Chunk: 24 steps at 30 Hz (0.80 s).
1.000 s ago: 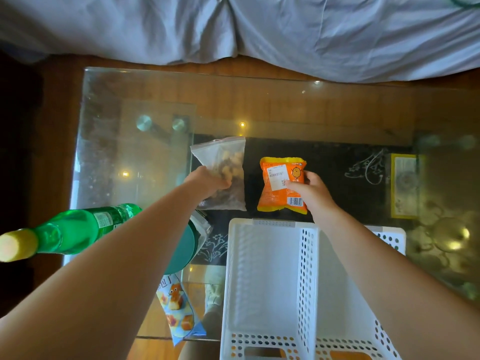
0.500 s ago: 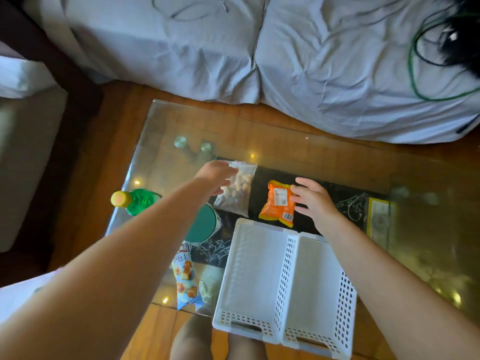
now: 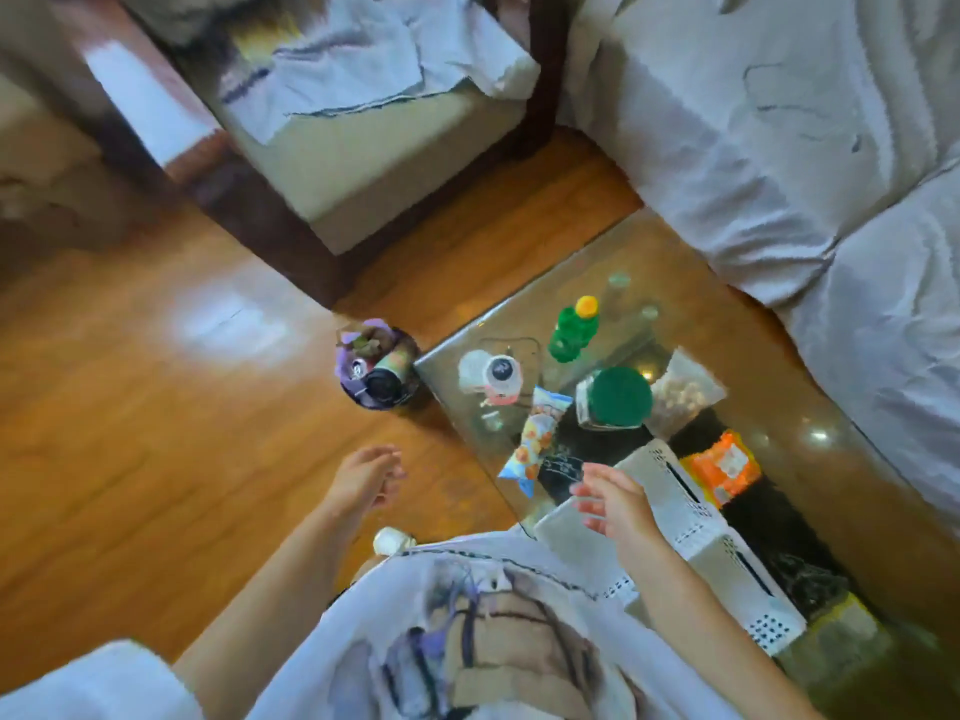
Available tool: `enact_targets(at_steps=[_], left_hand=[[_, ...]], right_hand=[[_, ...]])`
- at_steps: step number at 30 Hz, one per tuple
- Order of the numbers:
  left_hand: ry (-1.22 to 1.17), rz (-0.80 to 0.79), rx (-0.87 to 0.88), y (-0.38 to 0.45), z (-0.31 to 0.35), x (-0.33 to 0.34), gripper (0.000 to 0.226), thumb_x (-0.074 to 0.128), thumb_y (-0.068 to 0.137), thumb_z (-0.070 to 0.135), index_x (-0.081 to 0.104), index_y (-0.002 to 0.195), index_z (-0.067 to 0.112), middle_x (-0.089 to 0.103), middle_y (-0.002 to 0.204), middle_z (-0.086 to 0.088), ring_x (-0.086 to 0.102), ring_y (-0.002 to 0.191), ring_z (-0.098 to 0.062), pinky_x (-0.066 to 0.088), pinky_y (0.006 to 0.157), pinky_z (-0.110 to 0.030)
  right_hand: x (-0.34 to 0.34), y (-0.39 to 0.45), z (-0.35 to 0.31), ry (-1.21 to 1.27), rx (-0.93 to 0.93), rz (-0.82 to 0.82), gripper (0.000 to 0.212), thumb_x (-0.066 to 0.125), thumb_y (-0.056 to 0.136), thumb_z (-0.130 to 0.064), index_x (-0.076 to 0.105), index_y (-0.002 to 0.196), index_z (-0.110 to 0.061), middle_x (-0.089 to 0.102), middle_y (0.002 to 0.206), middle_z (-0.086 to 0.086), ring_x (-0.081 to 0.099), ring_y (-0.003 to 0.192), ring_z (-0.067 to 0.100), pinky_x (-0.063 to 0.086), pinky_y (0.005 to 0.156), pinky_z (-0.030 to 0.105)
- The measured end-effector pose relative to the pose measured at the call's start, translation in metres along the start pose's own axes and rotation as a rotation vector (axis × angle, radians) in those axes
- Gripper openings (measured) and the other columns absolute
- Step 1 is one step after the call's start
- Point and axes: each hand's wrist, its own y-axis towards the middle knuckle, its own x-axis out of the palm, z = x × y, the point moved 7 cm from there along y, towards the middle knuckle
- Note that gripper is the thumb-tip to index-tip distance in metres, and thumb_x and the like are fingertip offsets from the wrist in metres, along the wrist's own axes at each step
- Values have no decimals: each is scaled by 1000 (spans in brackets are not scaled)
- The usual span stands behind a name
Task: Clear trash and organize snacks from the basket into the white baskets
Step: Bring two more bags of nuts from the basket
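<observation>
Both hands hang in the air with nothing in them. The left hand [image 3: 363, 480] is out over the wooden floor [image 3: 130, 433] beside the glass bench [image 3: 597, 262], its grip loose, fingers relaxed and slightly apart. The right hand [image 3: 615, 504] hovers above the near corner of the bench, just at the near end of the white baskets [image 3: 691, 517], its grip also apart, fingers spread. The 2 white baskets sit side by side on the bench, and nothing shows inside them, though the blur makes that hard to judge. Just beyond them on the far side lies an orange snack packet [image 3: 724, 467], and past that a clear bag of nuts [image 3: 685, 389]. A jar with a green lid [image 3: 621, 397] stands beside the bag, with a blue snack packet [image 3: 535, 439] lying to its left near the bench edge. A green bottle with a yellow cap [image 3: 574, 330] stands further back, and a small white and pink object [image 3: 496, 379] sits near the bench corner. On the floor just off that corner is a small bin [image 3: 376, 371] holding crumpled wrappers and a can. A sofa under a pale sheet [image 3: 779, 148] runs along the far side.
</observation>
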Motion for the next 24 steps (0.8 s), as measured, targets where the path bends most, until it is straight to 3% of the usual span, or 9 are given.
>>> enact_targets(at_steps=[4,7,10,14,18,21,24], left_hand=[[-226,171,-132,-12,-90,-108,12,46,94,4,52,105,6,49,66,-7,41,44,-14,21,31,-7],[-366,265,-247,-25,-163,-164,15,46,96,9,53,108,7,50,68,-7,42,48,-15,25,31,-9],[-565,267,-408,-38,-233,-194,13,44,97,11,52,102,4,50,68,-10,47,40,-14,29,32,-12],[-833,223,-557,-45,-306,-221,28,44,97,12,49,120,-4,57,93,-21,49,66,-25,43,53,-30],[-920,290,-605,-45,-343,-260,18,48,97,18,55,94,1,59,86,-14,53,70,-22,44,70,-34],[-931,344,-574,-33,-346,-294,20,48,96,22,56,105,6,62,106,-14,56,84,-23,46,90,-39],[-961,362,-505,-15,-329,-333,26,50,95,25,56,113,7,63,113,-13,56,81,-19,50,76,-33]], right_hand=[[96,-17,-9,-217,-12,-135,9,48,94,-8,53,98,-14,56,67,6,48,31,1,30,36,14],[165,-32,-12,-359,-32,-186,14,47,95,-9,52,107,-13,57,72,7,54,47,11,36,45,20],[224,-45,-7,-482,-50,-198,15,48,94,-11,55,107,-14,61,78,7,54,61,17,40,54,24],[285,-53,2,-611,-98,-180,14,48,94,-13,55,106,-15,63,81,5,58,66,16,45,58,25],[324,-56,18,-737,-85,-116,12,50,94,-19,56,103,-18,65,83,3,62,74,16,50,58,26],[354,-55,25,-825,-72,-105,12,50,93,-20,57,103,-17,65,84,5,62,73,17,48,57,26],[388,-56,29,-925,-45,-80,13,49,93,-18,54,104,-15,63,82,4,58,68,18,47,55,27]])
